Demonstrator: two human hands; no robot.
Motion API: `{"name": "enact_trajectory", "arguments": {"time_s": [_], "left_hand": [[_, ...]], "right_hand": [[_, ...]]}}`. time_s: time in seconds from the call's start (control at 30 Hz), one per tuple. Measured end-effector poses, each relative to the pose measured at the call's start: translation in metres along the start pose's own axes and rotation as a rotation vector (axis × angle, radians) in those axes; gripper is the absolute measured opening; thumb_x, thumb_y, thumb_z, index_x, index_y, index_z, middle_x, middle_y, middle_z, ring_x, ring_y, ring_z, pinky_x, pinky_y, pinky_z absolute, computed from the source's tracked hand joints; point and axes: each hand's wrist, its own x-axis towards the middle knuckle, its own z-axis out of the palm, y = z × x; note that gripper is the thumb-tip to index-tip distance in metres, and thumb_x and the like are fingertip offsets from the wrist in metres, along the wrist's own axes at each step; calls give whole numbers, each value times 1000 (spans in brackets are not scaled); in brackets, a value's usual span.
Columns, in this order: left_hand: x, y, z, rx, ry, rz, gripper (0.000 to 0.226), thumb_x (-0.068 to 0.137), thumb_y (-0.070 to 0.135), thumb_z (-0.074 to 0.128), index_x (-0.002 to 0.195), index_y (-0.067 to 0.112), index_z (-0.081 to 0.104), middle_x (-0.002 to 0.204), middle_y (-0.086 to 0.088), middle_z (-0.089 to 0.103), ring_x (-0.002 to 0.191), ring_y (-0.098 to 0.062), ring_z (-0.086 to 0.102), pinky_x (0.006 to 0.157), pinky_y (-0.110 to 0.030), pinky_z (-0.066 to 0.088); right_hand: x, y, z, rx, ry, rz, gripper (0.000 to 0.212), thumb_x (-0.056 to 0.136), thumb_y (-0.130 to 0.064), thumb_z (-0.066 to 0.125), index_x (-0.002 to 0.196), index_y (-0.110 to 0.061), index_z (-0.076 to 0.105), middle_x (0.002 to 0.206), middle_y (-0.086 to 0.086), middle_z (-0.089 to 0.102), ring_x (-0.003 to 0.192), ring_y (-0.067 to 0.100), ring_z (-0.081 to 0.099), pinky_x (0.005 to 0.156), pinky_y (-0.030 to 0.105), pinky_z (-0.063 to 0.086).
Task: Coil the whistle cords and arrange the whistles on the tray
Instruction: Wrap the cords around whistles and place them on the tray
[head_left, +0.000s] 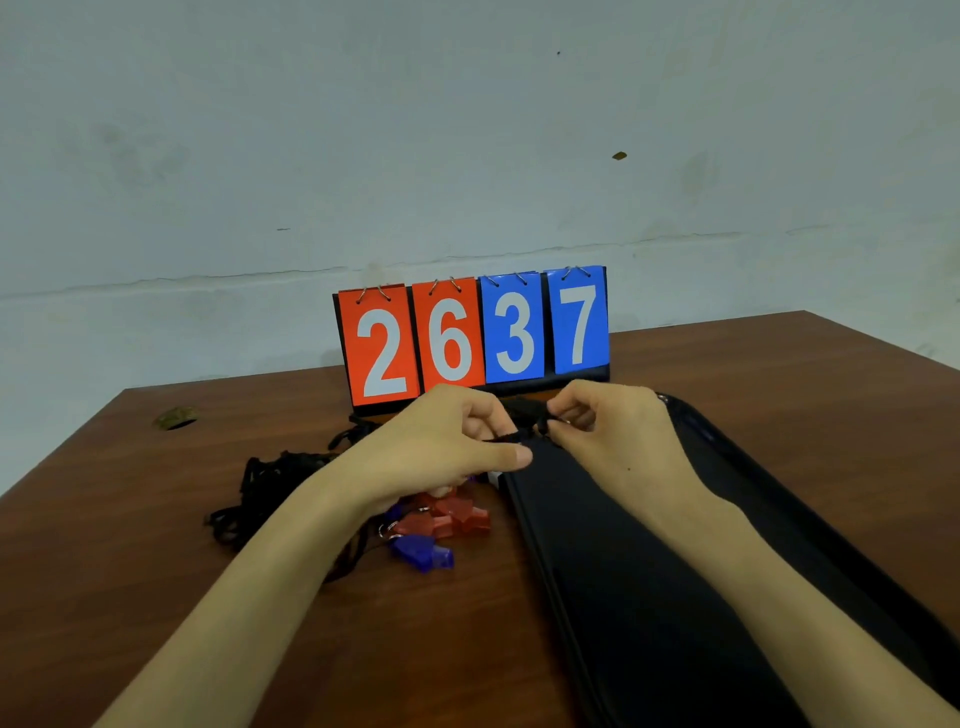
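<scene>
Against a pale, blotched plaster wall (467, 130) crossed by a cracked horizontal seam, a reddish-brown, wood-grain bench (130, 545) carries a tabletop flip scoreboard (470, 338). Its two orange cards read 2 and 6 and its two blue cards 3 and 7, each hung on wire rings.

Head view: a person's left hand (441, 441) and right hand (613, 431) meet just in front of the scoreboard. Both pinch a bunched black cord (524, 415) stretched between them, fingers curled round it. Whether a whistle hangs from it cannot be told.

Beneath the right forearm lies a long black tray (649, 623) with a glossy raised rim and a matte floor, running toward the lower right corner.

Left of the tray, on the bench under the left wrist, translucent plastic red whistles (452, 517) and a blue whistle (423, 553) sit clustered and touching. Their cords trail left into a loose black tangle (270, 488). A small olive-brown scrap (175, 417) lies near the bench's far left edge.
</scene>
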Motion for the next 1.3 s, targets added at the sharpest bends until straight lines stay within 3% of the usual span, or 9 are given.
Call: {"name": "enact_trajectory", "arguments": {"time_s": [0.1,0.2,0.37,0.57,0.7,0.83,0.97,1.07,1.3], "left_hand": [[-3,2,-8,86,75,111,6,85,23,65,80,20,65,67,6,67,55,-1,61,46,-5,41],[-5,1,-14,75,135,128,11,85,26,63,78,18,66,53,14,60,46,6,53,42,-4,35],[0,-8,-18,21,162,63,24,84,37,61,71,18,67,48,5,50,41,-5,41,40,-14,33],[4,-18,-14,37,126,18,25,84,40,61,73,18,64,50,-3,48,46,-16,37,39,-13,32],[5,-23,-14,0,93,-19,28,86,40,59,64,22,63,59,-5,57,56,-14,48,47,-20,37],[5,-21,-8,-99,25,-61,24,93,20,51,79,9,67,66,-3,60,55,-8,53,50,-16,43],[5,-16,6,-437,-95,-149,32,98,22,41,72,10,54,48,4,44,36,-5,31,37,-17,23],[8,-16,11,-557,-92,-139,28,99,27,40,80,11,53,51,3,42,35,-4,24,35,-17,17],[7,-14,5,-471,-115,-113,23,96,26,48,104,8,61,58,2,46,40,-5,25,36,-16,19]], "right_hand": [[-2,-4,-1,-13,-149,-30,18,83,-18,68,101,-19,68,91,-7,67,78,-2,56,80,15,49],[-2,-9,-2,41,-260,-39,15,82,-17,68,96,-22,68,81,-19,60,73,-6,56,72,9,46],[-5,-13,0,154,-367,-76,10,80,-17,71,87,-24,70,83,-15,65,80,-1,60,68,9,47],[-7,-17,-3,336,-423,-66,10,79,-12,72,85,-20,71,86,-5,70,81,3,63,74,17,53],[-7,-19,-6,424,-369,-40,14,79,-10,72,82,-23,69,83,-4,70,81,5,65,74,23,56],[-6,-21,-12,573,-301,-2,14,78,-6,70,82,-19,68,76,-5,70,74,6,67,70,25,58],[-2,-18,-12,684,-201,72,11,79,-1,69,86,-9,70,72,-1,71,65,9,68,63,20,55],[0,-14,-8,706,-87,150,9,79,-1,69,87,-5,69,72,2,70,62,8,67,60,19,54],[6,-3,-8,529,120,257,10,78,-12,72,86,-17,68,76,-3,69,69,6,67,67,20,56]]}}
